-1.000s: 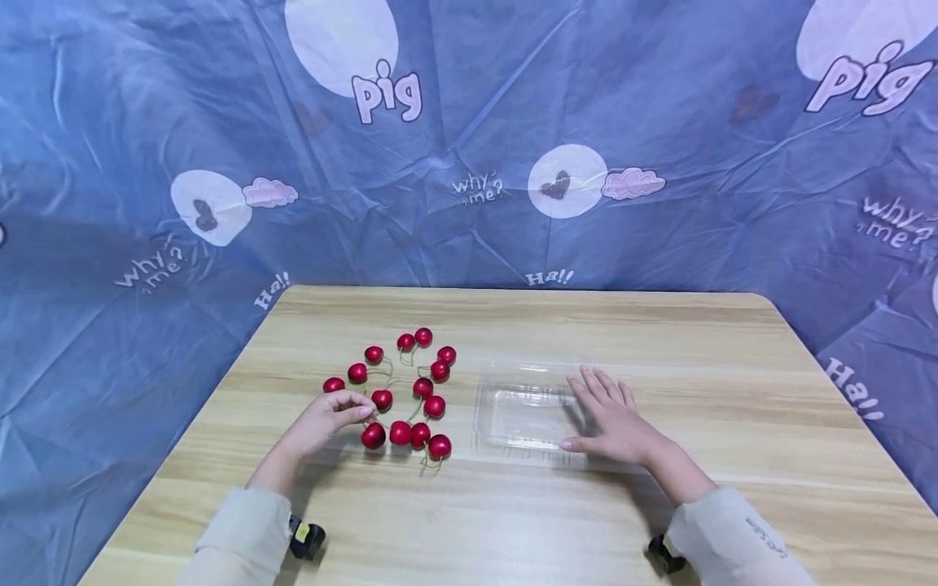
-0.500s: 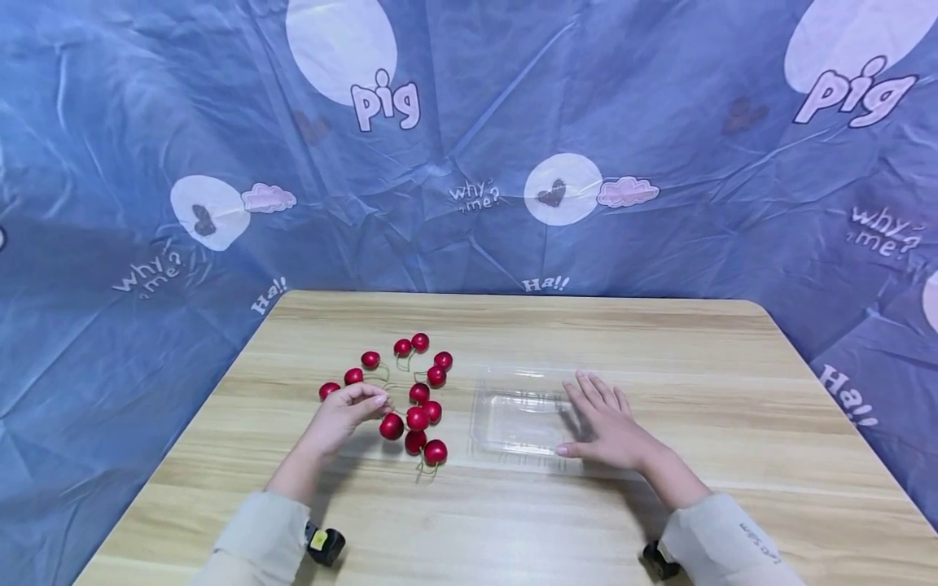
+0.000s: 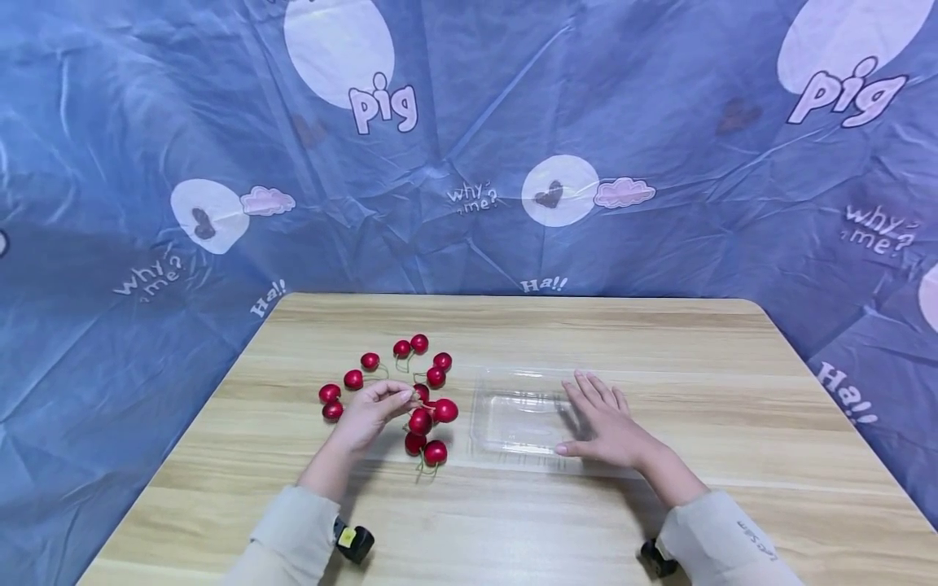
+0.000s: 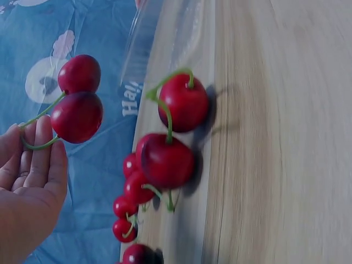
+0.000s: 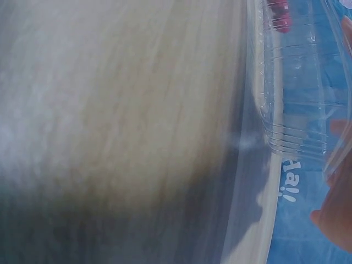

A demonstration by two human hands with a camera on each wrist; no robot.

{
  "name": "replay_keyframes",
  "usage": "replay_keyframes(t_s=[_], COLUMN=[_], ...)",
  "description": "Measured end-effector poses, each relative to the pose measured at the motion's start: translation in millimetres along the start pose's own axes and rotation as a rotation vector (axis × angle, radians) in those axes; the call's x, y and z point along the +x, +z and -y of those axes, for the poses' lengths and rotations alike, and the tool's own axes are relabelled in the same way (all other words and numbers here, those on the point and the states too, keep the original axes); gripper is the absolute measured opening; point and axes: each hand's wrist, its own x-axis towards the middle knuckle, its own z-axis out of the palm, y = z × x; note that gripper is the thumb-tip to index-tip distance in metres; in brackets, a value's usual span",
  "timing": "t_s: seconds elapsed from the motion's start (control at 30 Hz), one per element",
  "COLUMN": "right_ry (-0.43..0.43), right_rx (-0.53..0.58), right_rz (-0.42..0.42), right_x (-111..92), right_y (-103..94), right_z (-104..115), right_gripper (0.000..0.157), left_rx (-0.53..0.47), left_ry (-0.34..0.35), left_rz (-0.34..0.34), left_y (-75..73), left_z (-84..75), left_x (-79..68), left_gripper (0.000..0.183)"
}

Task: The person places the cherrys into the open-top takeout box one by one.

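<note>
My left hand (image 3: 369, 415) pinches the green stems of a pair of red cherries (image 4: 77, 117) between thumb and fingertips. In the left wrist view the pair sticks out beyond the fingers, raised above the wooden table. Lower in that view, another pair of cherries (image 4: 168, 160) lies on the tabletop. On the right side my right hand (image 3: 610, 423) has its fingers spread over the right edge of a clear plastic box (image 3: 516, 419). The right wrist view shows that hand partly, against the box's side.
Several more cherries (image 3: 353, 380) lie scattered on the left half of the wooden table (image 3: 469, 521), mostly in stemmed pairs. A blue printed cloth (image 3: 440, 163) hangs behind and beside the table.
My left hand has lifted the pair of cherries and carried it to the right, toward the box. Two cherries at the far left are now uncovered. The right hand stays on the box.
</note>
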Motion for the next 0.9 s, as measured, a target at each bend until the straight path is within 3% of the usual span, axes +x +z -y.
replay_keyframes(t_s=[0.57,0.9], right_ry=[-0.002,-0.005], right_rx=[0.007,0.012], right_rz=[-0.012,-0.033], right_x=[0,-1], right_y=[-1.4,0.2], right_z=[0,1], right_gripper=[0.098,0.096], left_rx=[-0.153,-0.21], left_ry=[-0.053,-0.081], left_rz=[0.0,-0.021], left_y=[39.5,54.7], left_z=[4.0,3.9], left_x=[10.2,14.9], left_gripper=[0.006,0.006])
